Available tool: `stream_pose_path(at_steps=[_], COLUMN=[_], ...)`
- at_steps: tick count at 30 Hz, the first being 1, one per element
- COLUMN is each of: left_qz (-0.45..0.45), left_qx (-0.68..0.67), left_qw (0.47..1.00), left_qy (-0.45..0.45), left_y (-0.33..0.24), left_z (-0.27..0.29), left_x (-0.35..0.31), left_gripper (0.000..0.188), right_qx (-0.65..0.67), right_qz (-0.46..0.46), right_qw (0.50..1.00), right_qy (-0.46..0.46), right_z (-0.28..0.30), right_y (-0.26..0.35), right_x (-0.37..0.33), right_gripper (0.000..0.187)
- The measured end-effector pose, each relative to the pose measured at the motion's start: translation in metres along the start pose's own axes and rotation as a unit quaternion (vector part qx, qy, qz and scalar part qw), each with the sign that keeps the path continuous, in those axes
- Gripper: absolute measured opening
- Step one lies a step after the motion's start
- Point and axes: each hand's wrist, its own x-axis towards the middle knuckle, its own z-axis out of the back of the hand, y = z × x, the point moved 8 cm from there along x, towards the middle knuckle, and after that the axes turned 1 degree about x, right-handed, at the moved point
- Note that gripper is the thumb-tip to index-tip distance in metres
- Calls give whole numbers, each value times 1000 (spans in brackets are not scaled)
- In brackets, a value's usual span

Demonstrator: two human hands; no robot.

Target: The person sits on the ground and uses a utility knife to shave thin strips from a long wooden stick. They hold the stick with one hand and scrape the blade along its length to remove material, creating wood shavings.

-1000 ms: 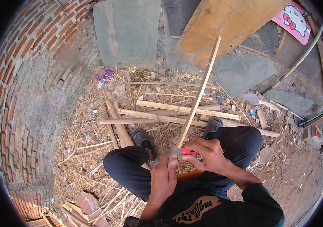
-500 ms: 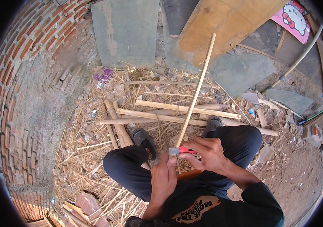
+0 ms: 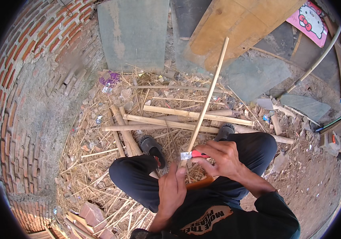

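A long pale bamboo strip [image 3: 212, 85] slants away from my lap toward the boards, its near end between my hands. My left hand [image 3: 172, 185] is closed on that near end, thumb and fingers pinching it. In my right hand [image 3: 220, 159] is a knife with a red handle [image 3: 199, 153], the fingers wrapped round it. Its short, broad, bright blade [image 3: 186, 155] lies across the strip just beyond my left thumb. How deep the edge sits in the bamboo, I cannot tell. Below my right hand, an orange curved object [image 3: 200, 183] shows partly near my lap.
Split bamboo pieces [image 3: 170, 121] and poles lie crosswise beyond my shoes [image 3: 151, 147], over straw and rubble. A brick wall [image 3: 15, 119] rises at the left. Grey sheets [image 3: 132, 36] and a brown board [image 3: 238, 28] lean at the back. A broken brick [image 3: 92, 215] lies lower left.
The knife has shifted slightly outward along the strip, away from my left thumb, and its blade face now shows brighter. My left hand has hardly moved, still on the strip's near end.
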Motion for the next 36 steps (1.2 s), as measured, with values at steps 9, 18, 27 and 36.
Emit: stream_pose_path(at_steps=[9, 18, 27, 36], left_qz=[-19, -27, -8, 27], left_qx=[8, 19, 22, 22], left_qw=[1000, 999, 1000, 999], left_qy=[-5, -16, -5, 36], left_y=[7, 8, 10, 28], left_z=[2, 6, 6, -4], left_x=[-5, -8, -11, -35], left_gripper=[27, 28, 31, 27], right_qx=[-25, -28, -48, -64], right_qz=[4, 13, 14, -93], right_qw=[999, 999, 998, 991], right_qy=[20, 25, 26, -74], right_z=[2, 2, 5, 53], right_y=[6, 10, 10, -61], right_x=[7, 9, 10, 26], right_gripper=[33, 31, 27, 26])
